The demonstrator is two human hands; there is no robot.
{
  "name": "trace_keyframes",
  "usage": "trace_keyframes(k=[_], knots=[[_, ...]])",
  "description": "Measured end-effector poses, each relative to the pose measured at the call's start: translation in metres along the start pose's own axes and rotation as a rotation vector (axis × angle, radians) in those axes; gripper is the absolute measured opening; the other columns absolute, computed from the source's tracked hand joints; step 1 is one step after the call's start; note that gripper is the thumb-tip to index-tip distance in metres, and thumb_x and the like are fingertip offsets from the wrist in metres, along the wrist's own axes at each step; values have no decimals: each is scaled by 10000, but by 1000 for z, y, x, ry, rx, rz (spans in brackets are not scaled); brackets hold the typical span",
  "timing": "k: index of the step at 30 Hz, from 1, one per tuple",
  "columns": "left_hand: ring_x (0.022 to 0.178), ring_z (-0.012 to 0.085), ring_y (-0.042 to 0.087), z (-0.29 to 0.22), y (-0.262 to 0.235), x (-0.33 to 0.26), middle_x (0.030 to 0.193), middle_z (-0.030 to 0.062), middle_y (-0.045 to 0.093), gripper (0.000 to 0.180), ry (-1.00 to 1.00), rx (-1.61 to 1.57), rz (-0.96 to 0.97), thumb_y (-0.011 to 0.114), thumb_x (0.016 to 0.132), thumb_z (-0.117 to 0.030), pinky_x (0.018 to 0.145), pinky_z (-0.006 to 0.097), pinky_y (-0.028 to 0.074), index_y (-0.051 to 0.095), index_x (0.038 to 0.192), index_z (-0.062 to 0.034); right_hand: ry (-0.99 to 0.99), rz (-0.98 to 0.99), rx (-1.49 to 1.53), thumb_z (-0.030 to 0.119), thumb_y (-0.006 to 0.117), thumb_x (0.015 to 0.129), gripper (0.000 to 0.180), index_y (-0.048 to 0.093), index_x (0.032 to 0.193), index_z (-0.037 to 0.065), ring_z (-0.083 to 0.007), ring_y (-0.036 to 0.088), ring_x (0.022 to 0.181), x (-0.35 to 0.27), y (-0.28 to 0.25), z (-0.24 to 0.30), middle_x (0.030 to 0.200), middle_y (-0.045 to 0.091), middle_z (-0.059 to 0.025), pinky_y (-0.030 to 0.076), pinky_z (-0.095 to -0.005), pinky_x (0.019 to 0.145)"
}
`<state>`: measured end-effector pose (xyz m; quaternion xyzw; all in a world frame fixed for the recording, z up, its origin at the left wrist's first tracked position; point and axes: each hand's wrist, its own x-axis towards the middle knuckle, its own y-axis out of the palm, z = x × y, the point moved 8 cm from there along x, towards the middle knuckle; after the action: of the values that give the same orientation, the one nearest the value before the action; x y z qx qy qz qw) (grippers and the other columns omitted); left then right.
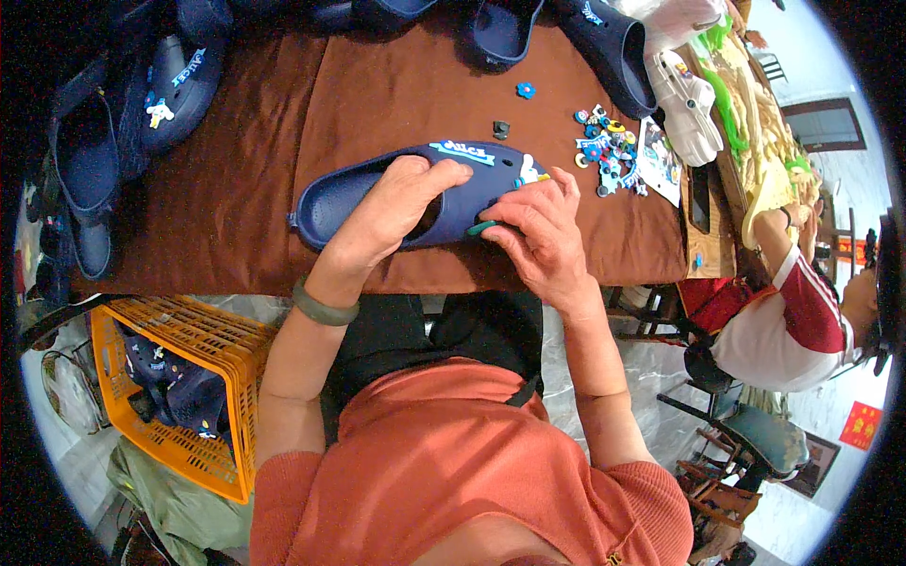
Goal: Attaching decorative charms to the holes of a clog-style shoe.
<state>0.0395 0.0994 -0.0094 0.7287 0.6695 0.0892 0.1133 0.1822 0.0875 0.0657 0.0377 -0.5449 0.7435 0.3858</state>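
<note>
A navy clog (330, 200) lies on its sole across the brown cloth, toe to the right. My left hand (396, 203) grips its upper, thumb on top and fingers reaching into the foot opening. On the upper sit a blue-and-white lettered charm (464, 152) and, nearer the toe, a white figure charm (530, 171). Between thumb and fingers of my right hand (540, 231) is a small teal piece (481, 227), held against the clog's near side; its full shape is hidden. Beyond the clog lie a small dark piece (501, 129) and a blue flower charm (526, 91).
Loose charms (609, 151) lie heaped right of the clog, beside a printed card (660, 170) and a white clog (687, 108). More navy clogs (179, 94) line the table's left and far sides. An orange crate (179, 396) stands lower left; a co-worker (788, 311) sits at right.
</note>
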Motion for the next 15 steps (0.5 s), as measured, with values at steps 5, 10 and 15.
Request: trace_keyframes(k=[5, 10, 15], knots=[[799, 70, 591, -15, 8, -7, 884, -2, 667, 246, -149, 153, 65, 623, 886, -240, 735, 249, 482, 692, 960, -16, 124, -100, 37, 170, 744, 771, 196, 635, 928, 131, -225, 561, 908, 3, 2, -3, 886, 609, -16, 265, -487, 1017], [843, 63, 573, -35, 28, -6, 910, -15, 656, 287, -13, 270, 204, 781, 758, -155, 791, 270, 495, 677, 987, -18, 147, -177, 91, 132, 738, 765, 180, 613, 894, 119, -225, 561, 889, -8, 3, -10, 881, 606, -22, 282, -475, 996], [877, 74, 585, -21, 18, -10, 984, -3, 669, 402, -137, 448, 201, 817, 711, -135, 811, 272, 494, 663, 1064, -19, 137, -252, 45, 95, 733, 761, 160, 637, 886, 122, -204, 576, 867, -9, 2, -5, 855, 616, -1, 300, -461, 973]])
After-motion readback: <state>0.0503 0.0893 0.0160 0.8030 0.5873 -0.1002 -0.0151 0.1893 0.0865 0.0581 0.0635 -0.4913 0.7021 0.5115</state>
